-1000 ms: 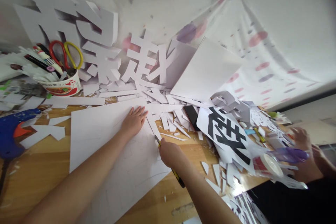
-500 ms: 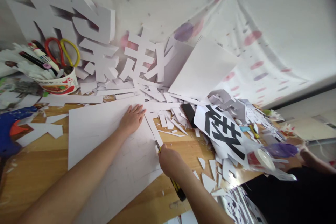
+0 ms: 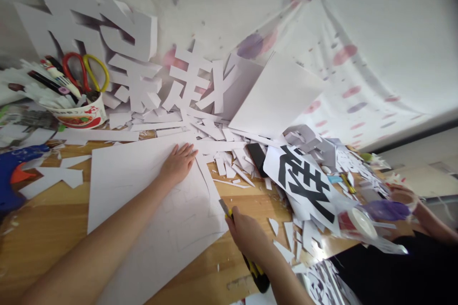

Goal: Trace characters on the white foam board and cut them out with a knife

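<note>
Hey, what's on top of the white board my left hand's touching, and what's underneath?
Your left hand rests palm-down on the white board, which bears faint lines. Wooden table shows beyond the board's edges; whatever lies directly beneath is covered.

Both hands [image 3: 178, 164] bare; forearms [image 3: 110, 236] bare too, tapering smoothly toward narrower wrists [image 3: 166, 182].

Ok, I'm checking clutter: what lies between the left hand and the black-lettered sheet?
In the head view: the white board's edge, white offcuts, and a dark flat object.
</note>
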Demonstrator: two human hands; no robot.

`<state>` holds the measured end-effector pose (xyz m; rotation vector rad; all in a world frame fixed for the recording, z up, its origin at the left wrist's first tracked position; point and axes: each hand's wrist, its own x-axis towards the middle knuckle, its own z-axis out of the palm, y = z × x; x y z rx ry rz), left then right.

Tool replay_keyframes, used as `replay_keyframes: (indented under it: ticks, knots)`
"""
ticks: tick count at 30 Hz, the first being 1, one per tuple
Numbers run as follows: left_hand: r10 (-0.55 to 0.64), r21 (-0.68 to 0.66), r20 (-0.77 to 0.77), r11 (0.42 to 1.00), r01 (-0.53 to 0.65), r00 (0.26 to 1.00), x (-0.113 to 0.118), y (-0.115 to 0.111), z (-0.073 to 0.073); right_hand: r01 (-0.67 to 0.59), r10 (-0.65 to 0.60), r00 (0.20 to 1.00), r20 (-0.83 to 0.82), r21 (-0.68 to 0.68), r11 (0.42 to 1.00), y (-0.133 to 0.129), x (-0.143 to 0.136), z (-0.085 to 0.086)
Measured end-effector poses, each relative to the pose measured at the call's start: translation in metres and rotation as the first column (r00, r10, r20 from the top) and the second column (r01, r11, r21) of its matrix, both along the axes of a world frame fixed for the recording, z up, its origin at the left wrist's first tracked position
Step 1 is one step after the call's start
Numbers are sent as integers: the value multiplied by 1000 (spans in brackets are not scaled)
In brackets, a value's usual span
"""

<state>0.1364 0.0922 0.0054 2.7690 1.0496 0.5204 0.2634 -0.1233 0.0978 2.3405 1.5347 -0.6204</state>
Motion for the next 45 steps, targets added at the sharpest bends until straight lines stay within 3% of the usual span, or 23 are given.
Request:
replay_keyframes:
  ticks: [6,13,16,20,23,27,30,33,37,45]
  knots:
    - [37,-13,109,999,-36,993,-3,-1,6,175,-179,978,105,47,983,0,36,-16]
    - [242,1,182,969,-247,953,-40,13,13,90,-128,977,172,214,973,1,46,-34]
    - [356,-10,193,932,-361,914,-63,17,18,37,-115,977,178,391,919,6,44,-39]
    - [515,-65,146,857,-511,845,-89,8,21,-5,-8,1000,21,567,824,21,30,-47]
    - [615,-106,96,788,-607,782,-104,-10,16,13,63,991,-115,565,825,36,17,-53]
    - [688,-136,51,723,-677,724,-116,-31,8,127,53,949,-311,531,838,55,12,-51]
    - [707,-144,51,704,-696,705,-120,-38,10,308,-51,835,-548,389,868,65,17,-45]
    - [720,-165,94,692,-703,687,-119,-37,15,412,-126,735,-667,291,864,70,18,-42]
    - [694,-193,198,720,-666,693,-117,-33,20,418,-30,683,-730,357,835,68,5,-44]
    - [680,-242,349,731,-638,645,-120,-34,39,513,97,618,-780,494,702,63,-11,-36]
